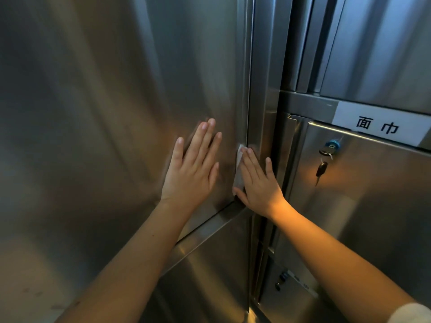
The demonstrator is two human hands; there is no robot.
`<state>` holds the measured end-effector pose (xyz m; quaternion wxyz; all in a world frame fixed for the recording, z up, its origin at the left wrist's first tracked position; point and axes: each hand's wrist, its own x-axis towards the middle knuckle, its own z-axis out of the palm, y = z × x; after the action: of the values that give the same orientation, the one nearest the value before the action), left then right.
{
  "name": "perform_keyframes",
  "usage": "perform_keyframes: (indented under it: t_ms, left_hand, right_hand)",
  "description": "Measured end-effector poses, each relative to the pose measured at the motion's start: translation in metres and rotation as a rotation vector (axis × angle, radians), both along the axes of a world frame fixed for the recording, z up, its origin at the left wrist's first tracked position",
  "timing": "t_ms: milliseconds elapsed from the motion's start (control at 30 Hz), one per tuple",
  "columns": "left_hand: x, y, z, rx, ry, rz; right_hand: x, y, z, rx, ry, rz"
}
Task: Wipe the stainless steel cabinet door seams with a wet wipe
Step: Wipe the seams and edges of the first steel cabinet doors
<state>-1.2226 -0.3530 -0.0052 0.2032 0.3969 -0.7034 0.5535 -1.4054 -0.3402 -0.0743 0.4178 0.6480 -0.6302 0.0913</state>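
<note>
A large stainless steel cabinet door (116,101) fills the left of the view. Its vertical seam (247,89) runs down the right edge. My left hand (193,169) lies flat on the door with straight fingers, just left of the seam. My right hand (256,183) presses a white wet wipe (239,164) flat against the seam near the door's lower right corner. Most of the wipe is hidden under my fingers.
To the right is another steel door (361,194) with a blue lock and a key (321,170) hanging from it. A white label (377,127) sits above that door. A lower door panel (210,276) lies beneath the horizontal seam (210,227).
</note>
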Motion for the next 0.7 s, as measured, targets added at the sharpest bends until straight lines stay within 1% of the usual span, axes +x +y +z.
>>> perform_keyframes:
  t_ms: [133,300,500,633,700]
  left_hand:
    - [0.0,0.001,0.0,-0.001,-0.003,-0.006]
    - [0.0,-0.001,-0.001,-0.009,-0.006,-0.011]
    - [-0.001,-0.003,-0.002,-0.023,-0.012,-0.01]
    - [-0.001,-0.003,-0.002,-0.026,-0.005,-0.018]
    - [0.0,-0.003,-0.003,-0.031,0.004,-0.023]
  right_hand:
    - [-0.003,-0.001,0.001,-0.016,-0.053,0.032]
    - [0.0,-0.003,-0.004,0.014,-0.081,0.012]
    - [0.004,-0.007,-0.014,0.085,-0.047,-0.159]
    - [0.006,-0.006,-0.026,0.138,-0.065,-0.218]
    - [0.007,-0.002,-0.037,0.188,-0.091,-0.207]
